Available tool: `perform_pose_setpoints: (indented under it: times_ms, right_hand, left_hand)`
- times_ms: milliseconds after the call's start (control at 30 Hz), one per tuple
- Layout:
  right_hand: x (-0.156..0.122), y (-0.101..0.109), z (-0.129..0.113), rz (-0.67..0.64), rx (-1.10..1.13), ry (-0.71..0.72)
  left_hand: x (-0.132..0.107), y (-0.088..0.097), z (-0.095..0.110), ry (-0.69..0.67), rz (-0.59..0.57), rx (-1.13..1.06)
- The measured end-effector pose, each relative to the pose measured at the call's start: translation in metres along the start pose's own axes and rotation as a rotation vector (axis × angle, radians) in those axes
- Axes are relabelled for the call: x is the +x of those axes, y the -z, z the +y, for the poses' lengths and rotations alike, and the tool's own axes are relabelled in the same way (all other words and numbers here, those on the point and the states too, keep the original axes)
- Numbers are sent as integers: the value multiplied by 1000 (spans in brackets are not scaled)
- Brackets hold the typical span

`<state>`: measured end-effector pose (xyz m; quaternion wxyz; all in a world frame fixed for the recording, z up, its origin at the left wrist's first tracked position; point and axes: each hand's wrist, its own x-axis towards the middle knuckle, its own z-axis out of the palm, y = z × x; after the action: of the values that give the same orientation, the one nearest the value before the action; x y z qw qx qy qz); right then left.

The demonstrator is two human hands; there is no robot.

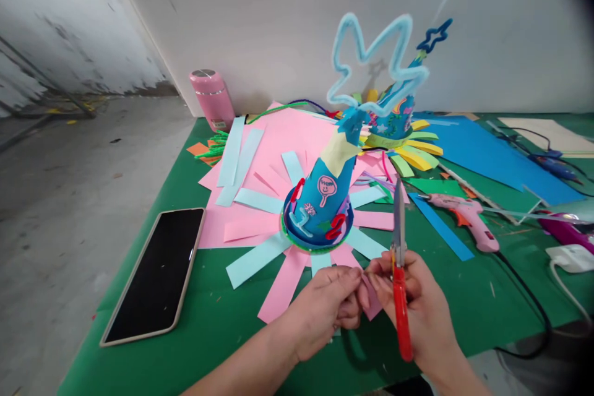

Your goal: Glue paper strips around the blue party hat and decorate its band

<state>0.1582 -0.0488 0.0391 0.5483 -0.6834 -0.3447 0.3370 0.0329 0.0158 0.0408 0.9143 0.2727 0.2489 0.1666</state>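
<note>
Holds red-handled scissors (401, 318) in right hand (424, 306), grip clamped round the handles, blades pointing up and away, together. Brings right thumb and fingertips close against left hand (331, 297), just over a pink strip (374, 304) at near rim of hat. Has left grip drawn together, thumb on bent fingers; cannot tell what, if anything, is pinched there, too small.

Has blue cone hat (342, 182) upright mid-desk (218, 346), just beyond both hands, slightly tilted. Bears pink and light-blue strips fanned round brim, a pale yellow jagged band, a round pink face sticker, and a large fuzzy light-blue outline (407, 32) on tip.

To left: has phone (155, 275) lying on desk, screen dark. Behind hat: pink paper (297, 130), loose light-blue strips (232, 154), bundle of green pipe cleaners (217, 147), pink flask (216, 102) upright near wall. Behind, slightly right: second blue hat (394, 114) with yellow and green strips, dark-blue star (435, 37) on top. To right: pink glue gun (471, 216) near a narrow blue strip (445, 232); farther back, large blue sheet (492, 158); at right edge, white plug (573, 257).
</note>
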Motion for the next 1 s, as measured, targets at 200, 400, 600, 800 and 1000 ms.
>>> perform_pose_setpoints:
  times_ms: [200,400,600,800,1000]
  right_hand:
    - [-1,-3,-6,-59,-29,-11]
    - [-6,-4,7,-25,-5,9]
    - [0,-7,-4,15,93,-56]
    - [2,-7,-8,5,133,-74]
    - [-5,-10,0,-42,114,-65]
  left_hand:
    - [0,0,-2,-8,-12,-5]
    - [1,-3,-3,-25,12,20]
    - [1,3,-3,-28,-21,6]
    - [1,5,-2,-38,-31,-36]
    - [2,2,-1,-11,17,-9]
